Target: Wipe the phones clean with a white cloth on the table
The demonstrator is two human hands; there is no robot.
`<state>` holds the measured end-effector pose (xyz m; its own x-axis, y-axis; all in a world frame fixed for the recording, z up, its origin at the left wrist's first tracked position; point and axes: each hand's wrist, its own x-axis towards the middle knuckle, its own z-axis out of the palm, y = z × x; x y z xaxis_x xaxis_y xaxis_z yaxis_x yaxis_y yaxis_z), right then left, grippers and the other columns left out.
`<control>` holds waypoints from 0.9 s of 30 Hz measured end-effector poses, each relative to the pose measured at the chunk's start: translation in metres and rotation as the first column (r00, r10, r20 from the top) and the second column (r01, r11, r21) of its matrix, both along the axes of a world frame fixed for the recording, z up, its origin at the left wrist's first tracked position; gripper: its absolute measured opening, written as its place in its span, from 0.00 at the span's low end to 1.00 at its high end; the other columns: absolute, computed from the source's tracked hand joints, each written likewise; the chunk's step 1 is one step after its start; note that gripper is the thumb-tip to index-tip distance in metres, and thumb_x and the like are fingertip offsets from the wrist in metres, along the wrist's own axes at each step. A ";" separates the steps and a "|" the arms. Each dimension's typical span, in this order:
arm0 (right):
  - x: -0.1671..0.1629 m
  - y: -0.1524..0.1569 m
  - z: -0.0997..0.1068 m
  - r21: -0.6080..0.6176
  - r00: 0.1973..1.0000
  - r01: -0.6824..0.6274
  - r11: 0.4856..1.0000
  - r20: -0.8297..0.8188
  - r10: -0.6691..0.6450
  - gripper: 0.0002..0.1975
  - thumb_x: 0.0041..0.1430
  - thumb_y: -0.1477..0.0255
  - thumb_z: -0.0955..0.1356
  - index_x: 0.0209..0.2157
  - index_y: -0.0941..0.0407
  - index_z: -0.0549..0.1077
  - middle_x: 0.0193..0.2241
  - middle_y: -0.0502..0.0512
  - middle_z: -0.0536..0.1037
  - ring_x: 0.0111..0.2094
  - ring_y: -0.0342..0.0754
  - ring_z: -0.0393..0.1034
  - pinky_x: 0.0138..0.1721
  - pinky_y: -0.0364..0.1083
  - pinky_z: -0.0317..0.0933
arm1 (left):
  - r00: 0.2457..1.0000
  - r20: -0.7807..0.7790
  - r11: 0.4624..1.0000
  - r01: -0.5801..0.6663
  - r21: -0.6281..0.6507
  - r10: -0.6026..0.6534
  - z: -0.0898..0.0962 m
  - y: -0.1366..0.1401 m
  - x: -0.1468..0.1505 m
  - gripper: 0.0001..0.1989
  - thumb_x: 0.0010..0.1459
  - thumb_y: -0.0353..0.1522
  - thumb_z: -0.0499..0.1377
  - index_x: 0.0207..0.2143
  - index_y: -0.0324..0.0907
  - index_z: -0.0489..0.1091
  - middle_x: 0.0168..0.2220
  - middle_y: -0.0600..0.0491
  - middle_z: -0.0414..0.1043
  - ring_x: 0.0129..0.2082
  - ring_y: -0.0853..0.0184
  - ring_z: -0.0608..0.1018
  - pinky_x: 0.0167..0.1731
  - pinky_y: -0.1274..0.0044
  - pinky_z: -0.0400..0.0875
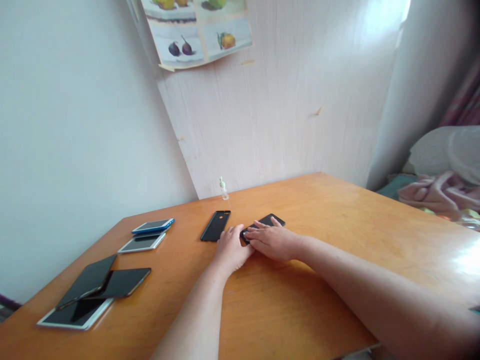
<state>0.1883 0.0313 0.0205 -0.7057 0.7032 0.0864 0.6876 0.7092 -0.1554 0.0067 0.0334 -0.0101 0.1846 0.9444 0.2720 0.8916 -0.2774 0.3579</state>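
Note:
A black smartphone (268,219) lies on the wooden table, partly covered by my hands. My left hand (233,248) holds its near left end, with the thumb and fingers around the edge. Flat across the phone's upper face lies my right hand (270,240), fingers stretched out and slightly apart. A small pale spot shows by the right fingertips; I cannot tell whether it is a glare or a scrap of something. Just left of my left hand rests a black phone case (216,226), its inside facing up and a camera cutout near the top.
A small clear spray bottle (224,191) stands at the table's back edge. To the left lie a blue-edged phone (153,226) over a white phone (142,243), and two dark tablets (125,282) overlapping a white tablet (88,320). A wall rises behind the table (337,215).

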 end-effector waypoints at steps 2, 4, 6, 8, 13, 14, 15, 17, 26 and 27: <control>0.001 0.001 -0.001 -0.016 1.000 -0.002 1.000 -0.005 0.002 0.25 0.69 0.62 0.50 0.61 0.48 0.62 0.63 0.56 0.61 0.66 0.62 0.45 0.58 0.73 0.39 | 1.000 0.008 1.000 -0.007 -0.015 0.008 0.001 -0.001 0.001 0.29 0.51 0.41 0.61 0.55 0.43 0.64 0.55 0.46 0.70 0.54 0.56 0.70 0.54 0.70 0.60; 0.004 0.006 -0.002 -0.011 0.998 0.070 0.997 -0.001 -0.070 0.26 0.69 0.60 0.49 0.61 0.48 0.62 0.63 0.55 0.61 0.66 0.63 0.45 0.57 0.76 0.35 | 1.000 0.015 0.999 -0.016 -0.031 0.017 0.003 -0.002 0.001 0.29 0.50 0.40 0.61 0.55 0.43 0.64 0.55 0.47 0.70 0.54 0.56 0.70 0.54 0.71 0.60; 0.008 0.011 -0.004 0.008 0.984 0.179 0.984 0.003 -0.179 0.26 0.69 0.59 0.49 0.61 0.48 0.62 0.63 0.56 0.62 0.66 0.64 0.44 0.56 0.78 0.32 | 1.000 0.023 0.999 -0.017 -0.038 0.018 0.003 -0.003 0.002 0.31 0.49 0.38 0.62 0.56 0.43 0.63 0.55 0.47 0.70 0.54 0.56 0.70 0.54 0.71 0.61; 0.009 0.013 -0.004 0.016 0.968 0.250 0.968 -0.003 -0.250 0.26 0.69 0.59 0.50 0.61 0.48 0.62 0.62 0.56 0.62 0.66 0.65 0.44 0.55 0.78 0.32 | 0.999 0.030 0.999 -0.015 -0.039 0.016 0.003 -0.003 0.001 0.34 0.48 0.38 0.62 0.58 0.42 0.61 0.55 0.47 0.70 0.55 0.56 0.70 0.54 0.71 0.60; 0.000 0.002 -0.001 -0.062 0.998 0.051 0.997 -0.039 -0.053 0.26 0.69 0.59 0.48 0.59 0.47 0.64 0.63 0.54 0.61 0.67 0.62 0.41 0.56 0.77 0.33 | 0.999 0.048 0.999 -0.020 -0.037 0.022 0.002 -0.002 0.001 0.38 0.49 0.40 0.61 0.61 0.39 0.57 0.56 0.44 0.69 0.56 0.54 0.69 0.54 0.70 0.60; -0.002 0.001 0.000 -0.075 0.999 0.013 0.997 -0.047 -0.016 0.27 0.69 0.59 0.47 0.59 0.47 0.65 0.64 0.53 0.60 0.67 0.61 0.40 0.57 0.77 0.33 | 0.998 0.052 0.999 -0.021 -0.037 0.023 0.002 -0.002 0.001 0.38 0.49 0.40 0.61 0.61 0.38 0.56 0.57 0.44 0.68 0.56 0.54 0.69 0.54 0.70 0.60; -0.003 0.001 0.000 -0.078 0.999 -0.001 0.997 -0.051 -0.003 0.27 0.69 0.59 0.47 0.59 0.46 0.65 0.64 0.53 0.60 0.67 0.61 0.40 0.57 0.76 0.32 | 0.998 0.057 0.999 -0.022 -0.036 0.024 0.002 -0.002 0.001 0.38 0.49 0.40 0.61 0.61 0.38 0.56 0.57 0.44 0.68 0.56 0.54 0.69 0.54 0.69 0.61; -0.001 0.004 -0.002 -0.055 0.998 0.053 0.997 -0.038 -0.055 0.27 0.69 0.59 0.48 0.60 0.47 0.63 0.64 0.53 0.60 0.67 0.61 0.41 0.57 0.77 0.31 | 0.998 0.064 0.999 -0.026 -0.036 0.028 0.001 -0.001 0.001 0.39 0.49 0.40 0.61 0.62 0.39 0.55 0.56 0.45 0.69 0.56 0.53 0.69 0.54 0.69 0.61; -0.004 0.008 -0.005 -0.050 0.986 0.157 0.986 -0.042 -0.159 0.27 0.69 0.59 0.49 0.63 0.47 0.59 0.64 0.55 0.60 0.67 0.62 0.42 0.57 0.76 0.33 | 0.996 0.076 0.999 -0.037 -0.035 0.040 -0.004 0.001 0.000 0.41 0.49 0.39 0.61 0.63 0.39 0.52 0.56 0.45 0.69 0.56 0.53 0.68 0.55 0.68 0.60; -0.007 0.007 -0.005 -0.058 0.992 0.119 0.991 -0.046 -0.121 0.26 0.69 0.59 0.48 0.63 0.46 0.58 0.64 0.54 0.59 0.67 0.61 0.41 0.57 0.76 0.32 | 0.996 0.079 0.999 -0.038 -0.039 0.041 -0.003 0.001 0.001 0.41 0.49 0.39 0.61 0.64 0.39 0.51 0.57 0.45 0.68 0.57 0.53 0.68 0.55 0.69 0.60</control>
<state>0.1815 0.0386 0.0154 -0.6117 0.7872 0.0780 0.7578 0.6115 -0.2276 0.0074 0.0341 -0.0131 0.1261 0.9603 0.2490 0.8697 -0.2278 0.4379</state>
